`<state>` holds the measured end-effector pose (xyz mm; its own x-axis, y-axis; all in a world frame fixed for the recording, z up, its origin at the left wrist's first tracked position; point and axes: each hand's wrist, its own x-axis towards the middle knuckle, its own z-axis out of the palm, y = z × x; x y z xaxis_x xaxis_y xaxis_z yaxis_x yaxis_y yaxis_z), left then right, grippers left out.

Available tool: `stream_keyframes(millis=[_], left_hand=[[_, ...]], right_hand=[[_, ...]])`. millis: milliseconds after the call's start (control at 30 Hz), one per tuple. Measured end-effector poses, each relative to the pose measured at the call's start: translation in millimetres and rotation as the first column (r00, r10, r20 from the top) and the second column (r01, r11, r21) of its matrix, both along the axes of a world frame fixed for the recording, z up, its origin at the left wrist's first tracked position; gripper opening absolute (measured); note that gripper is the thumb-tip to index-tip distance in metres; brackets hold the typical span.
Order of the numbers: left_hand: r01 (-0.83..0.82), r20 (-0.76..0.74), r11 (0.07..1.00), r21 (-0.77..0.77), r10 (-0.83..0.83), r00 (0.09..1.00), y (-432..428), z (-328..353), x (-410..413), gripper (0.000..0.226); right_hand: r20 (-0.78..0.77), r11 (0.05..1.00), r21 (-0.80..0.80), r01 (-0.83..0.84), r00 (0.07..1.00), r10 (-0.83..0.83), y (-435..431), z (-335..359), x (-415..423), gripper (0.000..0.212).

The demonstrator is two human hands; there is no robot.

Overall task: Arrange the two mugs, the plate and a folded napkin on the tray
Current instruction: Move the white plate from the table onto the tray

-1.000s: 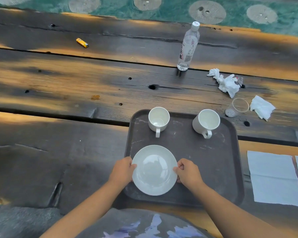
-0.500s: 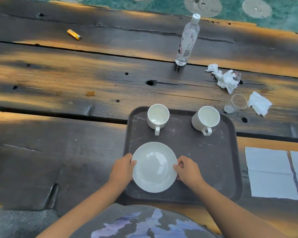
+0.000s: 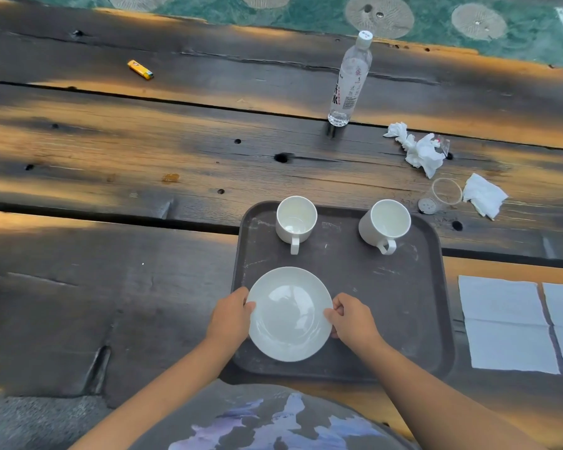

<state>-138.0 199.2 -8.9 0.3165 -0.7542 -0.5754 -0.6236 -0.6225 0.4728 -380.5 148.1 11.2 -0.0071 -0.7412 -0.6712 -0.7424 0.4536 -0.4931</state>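
A dark square tray [image 3: 387,303] lies on the wooden table. Two white mugs stand at its far side, handles toward me: the left mug [image 3: 295,220] and the right mug [image 3: 384,224]. A white plate [image 3: 290,315] rests on the tray's near left part. My left hand [image 3: 231,318] grips the plate's left rim and my right hand [image 3: 350,319] grips its right rim. A flat white napkin [image 3: 504,323] lies on the table to the right of the tray, beside a second sheet at the frame edge.
A clear water bottle [image 3: 350,81] stands behind the tray. Crumpled tissues [image 3: 420,151] [image 3: 483,194] and a tipped clear plastic cup [image 3: 441,196] lie at the back right. A yellow lighter [image 3: 140,69] is far left. Gaps run between the planks.
Both hands stay on the plate's rim; the plate has hardly shifted on the tray. The view has tilted slightly.
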Motion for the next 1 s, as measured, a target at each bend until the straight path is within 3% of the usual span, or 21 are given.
stream_keyframes(millis=[433,700,867,1000], left_hand=[[0.021,0.012,1.0,0.015,-0.021,1.0,-2.2,1.7,-1.8,0.021],[0.13,0.084,0.983,0.129,-0.142,0.986,-12.3,11.3,4.3,0.016],[0.169,0.115,0.983,0.068,-0.176,0.978,-3.1,18.7,3.8,0.009],[0.178,0.15,0.984,0.004,-0.177,0.973,3.6,29.5,7.5,0.014]], right_hand=[[0.003,1.0,0.003,0.008,1.0,-0.008,0.3,-2.1,-0.5,0.009],[0.043,0.999,0.031,0.04,0.998,-0.041,-2.3,-0.5,-1.3,0.011],[0.068,0.997,0.031,0.066,0.995,-0.068,1.2,4.5,-9.1,0.016],[0.027,0.999,-0.011,-0.032,0.999,0.033,8.7,10.0,-21.3,0.017]])
